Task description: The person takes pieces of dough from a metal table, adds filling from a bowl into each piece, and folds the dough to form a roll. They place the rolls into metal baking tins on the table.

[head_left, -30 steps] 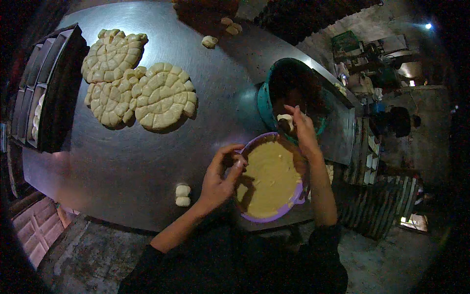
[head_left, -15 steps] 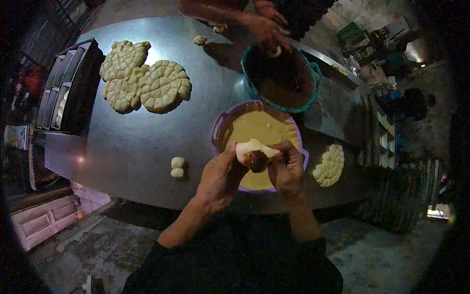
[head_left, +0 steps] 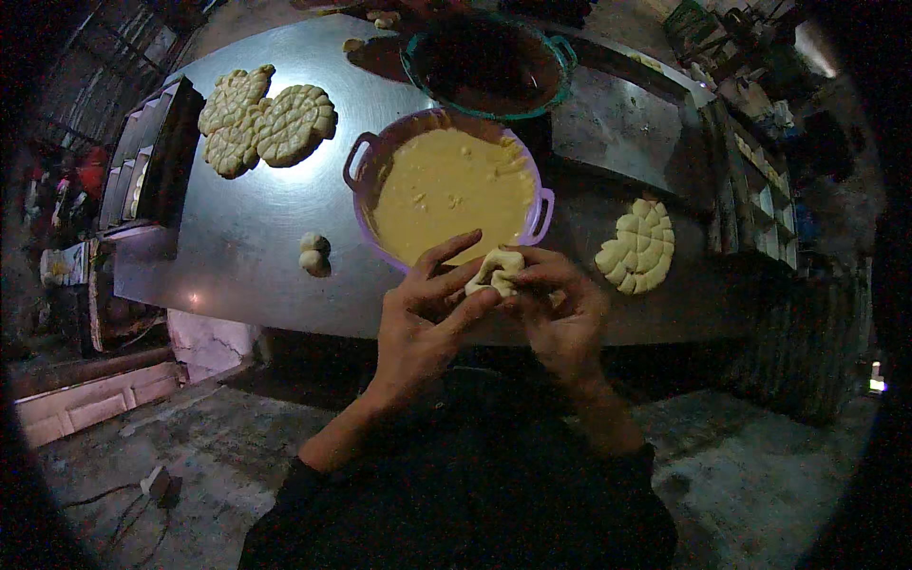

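Note:
Both hands work one small piece of pale dough (head_left: 495, 270) in front of the purple basin. The fingers and thumb of my left hand (head_left: 418, 318) hold its left side, with the index finger raised over the basin's near rim. My right hand (head_left: 560, 309) pinches the dough from the right. Its edges are gathered into folds around a small hollow; whatever is inside is hidden. The purple basin (head_left: 364, 217) holds thick yellow batter (head_left: 442, 195). Two small dough balls (head_left: 313, 255) sit to the left, touching each other. At the right lies a scored dough slab (head_left: 638, 247).
A green tub (head_left: 560, 87) with dark contents stands beyond the basin. Scored dough rounds (head_left: 296, 123) lie at the far left of the metal table (head_left: 237, 247). Racks of trays stand at the left (head_left: 142, 161) and right (head_left: 765, 199). A cable with a white plug (head_left: 155, 482) is on the floor.
The dough, earlier stretched around a brown lump, is now gathered up and the lump is out of sight. The view has shifted, and the other person's hands have left the green tub.

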Demonstrator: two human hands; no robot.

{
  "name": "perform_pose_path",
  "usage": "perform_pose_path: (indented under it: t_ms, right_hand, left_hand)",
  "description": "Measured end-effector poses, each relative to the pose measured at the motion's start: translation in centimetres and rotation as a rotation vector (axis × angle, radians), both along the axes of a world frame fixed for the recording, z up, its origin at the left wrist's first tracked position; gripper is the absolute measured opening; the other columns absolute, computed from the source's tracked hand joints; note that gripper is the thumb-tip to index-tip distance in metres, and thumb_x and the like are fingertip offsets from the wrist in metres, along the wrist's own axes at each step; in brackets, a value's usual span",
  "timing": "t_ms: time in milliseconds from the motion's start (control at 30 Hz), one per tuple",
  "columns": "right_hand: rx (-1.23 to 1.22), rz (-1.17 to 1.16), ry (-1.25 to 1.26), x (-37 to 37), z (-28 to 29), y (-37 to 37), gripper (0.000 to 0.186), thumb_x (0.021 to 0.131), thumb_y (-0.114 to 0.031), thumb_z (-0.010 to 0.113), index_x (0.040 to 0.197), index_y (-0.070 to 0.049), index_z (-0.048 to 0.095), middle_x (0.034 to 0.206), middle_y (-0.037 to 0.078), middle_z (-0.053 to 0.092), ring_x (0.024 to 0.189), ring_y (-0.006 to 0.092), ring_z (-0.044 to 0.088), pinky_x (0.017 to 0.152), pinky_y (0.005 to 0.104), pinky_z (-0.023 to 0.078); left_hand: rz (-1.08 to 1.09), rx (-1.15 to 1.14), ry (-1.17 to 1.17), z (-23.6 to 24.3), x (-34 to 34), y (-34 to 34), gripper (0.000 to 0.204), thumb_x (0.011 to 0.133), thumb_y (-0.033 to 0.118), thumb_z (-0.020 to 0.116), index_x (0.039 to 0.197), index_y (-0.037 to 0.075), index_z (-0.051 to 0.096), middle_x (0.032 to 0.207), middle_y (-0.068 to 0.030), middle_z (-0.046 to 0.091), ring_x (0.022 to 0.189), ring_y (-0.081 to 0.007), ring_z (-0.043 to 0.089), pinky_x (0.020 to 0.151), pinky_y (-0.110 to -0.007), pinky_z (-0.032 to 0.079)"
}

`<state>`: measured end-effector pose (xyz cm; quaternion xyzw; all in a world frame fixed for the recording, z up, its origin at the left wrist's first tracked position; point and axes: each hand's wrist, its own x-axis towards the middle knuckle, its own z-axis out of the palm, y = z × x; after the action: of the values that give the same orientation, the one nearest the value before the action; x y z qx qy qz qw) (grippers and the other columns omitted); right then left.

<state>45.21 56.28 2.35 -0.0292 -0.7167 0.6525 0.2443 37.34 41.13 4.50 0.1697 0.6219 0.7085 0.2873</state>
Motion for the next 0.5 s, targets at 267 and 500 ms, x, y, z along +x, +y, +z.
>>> perform_pose_path:
  t_ms: [267, 500]
  right_hand:
    - [0.793, 0.108, 0.226, 2.9, 3.6, -0.3, 0.033, 0.074, 0.002, 0.071, 0.105, -0.002, 0.064, 0.108, 0.014, 0.065, 0.098, 0.0326, 0.065, 0.089, 0.0409, 0.053]
    - [0.367, 0.346, 0.14, 2.8, 5.0, -1.1, 0.025, 0.072, 0.01, 0.069, 0.093, -0.002, 0.064, 0.101, 0.012, 0.064, 0.092, 0.0257, 0.063, 0.079, 0.0351, 0.052]
  left_hand:
    - [0.189, -0.006, -0.211, 0.4, 3.5, -0.5, 0.025, 0.091, 0.014, 0.065, 0.107, -0.005, 0.068, 0.106, -0.0106, 0.069, 0.089, -0.0123, 0.063, 0.078, -0.027, 0.051]
    - [0.24, -0.137, 0.229, 1.4, 4.9, -2.3, 0.016, 0.09, 0.01, 0.066, 0.096, -0.003, 0.073, 0.089, -0.0101, 0.073, 0.081, -0.0112, 0.065, 0.074, -0.026, 0.052]
